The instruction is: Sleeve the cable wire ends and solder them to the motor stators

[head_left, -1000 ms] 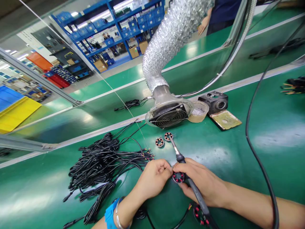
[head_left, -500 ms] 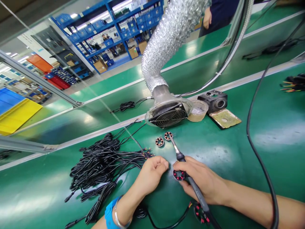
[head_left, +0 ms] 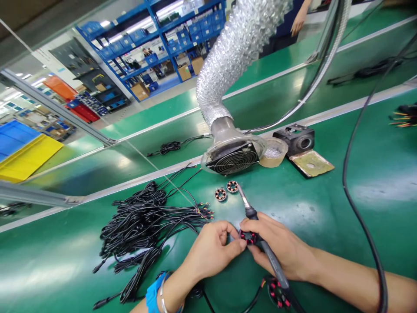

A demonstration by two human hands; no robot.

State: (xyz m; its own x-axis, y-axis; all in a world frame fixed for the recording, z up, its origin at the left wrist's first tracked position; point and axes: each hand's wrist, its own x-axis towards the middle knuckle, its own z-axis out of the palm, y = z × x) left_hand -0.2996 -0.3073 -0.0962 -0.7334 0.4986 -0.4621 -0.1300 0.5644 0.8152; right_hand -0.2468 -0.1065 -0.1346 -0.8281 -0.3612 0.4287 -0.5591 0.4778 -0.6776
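My right hand (head_left: 282, 250) grips a black soldering iron (head_left: 257, 230) whose metal tip points up and away toward two small stators (head_left: 226, 191) on the green mat. The same hand also pinches a small round stator with red windings (head_left: 249, 237). My left hand (head_left: 213, 250), with a blue wristband, is closed with fingertips pressed on the left edge of that stator. Another red-wound stator with a cable (head_left: 278, 294) lies under my right forearm.
A heap of black cables (head_left: 146, 226) lies left of my hands. A silver fume duct with a fan grille (head_left: 233, 158) stands behind, with a tape roll (head_left: 273, 152), a black block (head_left: 296, 139) and a yellowed sponge pad (head_left: 311, 164). Another person stands at the far top.
My left hand drew back from the stator half a second ago and has now come back to pinch it. The view has shifted slightly.
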